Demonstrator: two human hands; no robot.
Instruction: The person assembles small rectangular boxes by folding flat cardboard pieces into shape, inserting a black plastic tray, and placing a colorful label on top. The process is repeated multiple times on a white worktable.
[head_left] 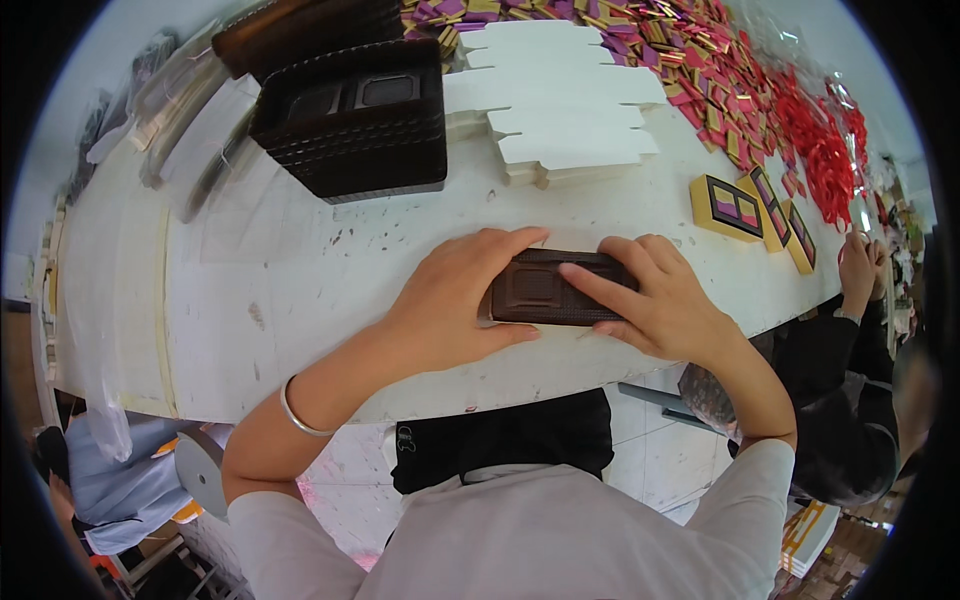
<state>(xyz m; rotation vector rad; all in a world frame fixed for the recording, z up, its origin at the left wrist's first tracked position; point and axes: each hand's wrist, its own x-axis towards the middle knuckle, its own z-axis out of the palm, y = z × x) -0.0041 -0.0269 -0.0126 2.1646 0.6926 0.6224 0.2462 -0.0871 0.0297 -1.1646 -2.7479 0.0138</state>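
Brown tray (pixel 540 288) lengthwise left-to-right

Bright, even overhead light; strong fisheye bending toward the rim.

The white surface (pixel 250 270) is lit evenly and nearly washed out at its far corners, with glare seen on the clear sheets along its left edge. Only soft, short shadows are cast under the hands. The centre is rendered sharp; straight edges are curved outward, and detail is smeared and darkened near the black circular border.
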